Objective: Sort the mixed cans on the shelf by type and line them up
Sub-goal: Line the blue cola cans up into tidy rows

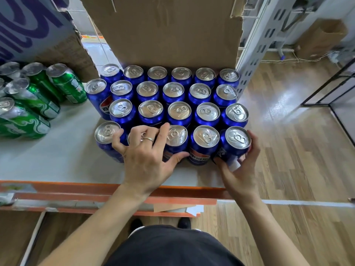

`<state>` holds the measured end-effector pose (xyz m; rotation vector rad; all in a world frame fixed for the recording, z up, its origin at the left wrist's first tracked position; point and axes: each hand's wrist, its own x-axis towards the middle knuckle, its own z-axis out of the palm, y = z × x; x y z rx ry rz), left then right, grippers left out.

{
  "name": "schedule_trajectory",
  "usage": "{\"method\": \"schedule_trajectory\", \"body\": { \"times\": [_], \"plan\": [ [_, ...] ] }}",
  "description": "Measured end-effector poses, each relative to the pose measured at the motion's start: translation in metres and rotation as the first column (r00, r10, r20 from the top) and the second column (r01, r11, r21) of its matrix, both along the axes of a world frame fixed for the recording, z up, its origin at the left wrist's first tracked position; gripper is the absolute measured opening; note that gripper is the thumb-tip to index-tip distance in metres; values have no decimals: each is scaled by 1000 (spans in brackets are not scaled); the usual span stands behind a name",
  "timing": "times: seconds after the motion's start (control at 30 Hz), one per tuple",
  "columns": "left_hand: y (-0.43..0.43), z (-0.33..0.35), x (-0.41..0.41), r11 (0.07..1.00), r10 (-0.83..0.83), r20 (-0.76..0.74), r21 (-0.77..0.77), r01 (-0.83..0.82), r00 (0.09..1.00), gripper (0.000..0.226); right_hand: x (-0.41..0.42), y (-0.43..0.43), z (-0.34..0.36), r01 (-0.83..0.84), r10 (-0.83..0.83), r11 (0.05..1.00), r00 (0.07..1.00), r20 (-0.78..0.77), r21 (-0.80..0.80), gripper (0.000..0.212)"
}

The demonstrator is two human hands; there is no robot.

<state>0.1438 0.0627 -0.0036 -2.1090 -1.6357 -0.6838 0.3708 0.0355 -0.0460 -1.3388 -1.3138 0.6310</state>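
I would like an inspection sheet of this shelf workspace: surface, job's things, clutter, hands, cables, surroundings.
Surface: pale shelf board with an orange front rail.
Job's things: blue cans upright in rows on the right; green cans grouped on the left.
Clutter: open cardboard box behind the blue cans.
Hands: left hand spread over the front row; right hand grips the front right blue can.
Cables: thin wires on the floor, far right.
Surroundings: wood floor, grey upright post.

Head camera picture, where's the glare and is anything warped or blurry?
Head view: glare on the glossy wooden floor at right and on the silver tops of the blue drink cans; the wide lens tilts the green drink cans outward at left; the edges are soft.
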Motion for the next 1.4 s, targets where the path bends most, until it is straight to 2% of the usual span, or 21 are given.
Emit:
{"method": "schedule_trajectory", "body": {
  "times": [0.1,0.17,0.23,0.3,0.37,0.43,0.5,0.57,0.67,0.77,0.83,0.9,0.93,0.97,1.03,1.1,1.13,1.2,1.33,1.4],
  "plan": [
    [3,0,-6,999,-33,16,-22,33,999,79,5,2,-2,-25,23,999,999,46,33,99],
    [1,2,-7,998,-61,47,-22,62,997,80,7,0,-6,13,-17,999,996,91,49,103],
    [-7,3,-12,994,-112,158,36,107,981,80,4,-4,-8,116,-121,992,981,154,38,115],
    [-26,-6,-26,989,-137,355,94,111,925,68,-6,-13,-8,223,-221,975,959,175,7,120],
    [-51,-23,-42,998,-60,492,3,67,869,51,-15,-22,-9,338,-339,940,916,212,44,105],
    [-67,-38,-50,980,97,494,-201,5,864,43,-21,-30,-10,436,-439,897,866,237,69,81],
    [-65,-44,-49,937,212,456,-347,-46,864,41,-25,-36,-11,421,-416,905,846,333,63,56],
    [-50,-43,-44,903,274,399,-419,-92,875,41,-31,-37,-12,338,-319,941,841,437,38,52],
    [-29,-45,-39,887,272,387,-456,-74,881,38,-42,-24,-7,266,-220,963,876,430,-50,48],
    [-25,-48,-42,892,228,409,-451,-21,884,34,-42,-17,-9,263,-201,962,869,453,-77,38],
    [-34,-47,-50,927,150,423,-373,21,893,34,-38,-21,-10,262,-208,964,859,467,-53,39],
    [-46,-44,-62,969,109,521,-247,28,847,41,-26,-31,-10,261,-240,965,865,440,15,38],
    [-52,-43,-69,977,133,605,-212,-2,785,45,-19,-35,-8,279,-277,959,869,410,56,39],
    [-55,-42,-75,978,179,680,-205,-50,711,56,-13,-37,-6,328,-332,942,872,361,73,51],
    [-51,-43,-85,958,274,749,-265,-107,603,95,-3,-34,-5,410,-401,912,880,253,20,94],
    [-37,-42,-81,932,319,768,-361,-37,555,128,-5,-23,-7,350,-324,932,923,209,-100,132],
    [-29,-39,-73,921,312,796,-388,43,519,137,-11,-16,-8,275,-246,948,952,180,-159,143],
    [-17,-35,-55,928,236,865,-336,161,442,138,-24,-4,-6,149,-134,963,988,79,-223,147],
    [-13,-37,-42,950,203,890,-280,139,409,135,-32,-1,0,115,-109,965,993,38,-238,138],
    [-14,-38,-45,949,150,915,-239,204,374,126,-31,-6,5,54,-55,977,998,1,-204,128]
  ]
}}
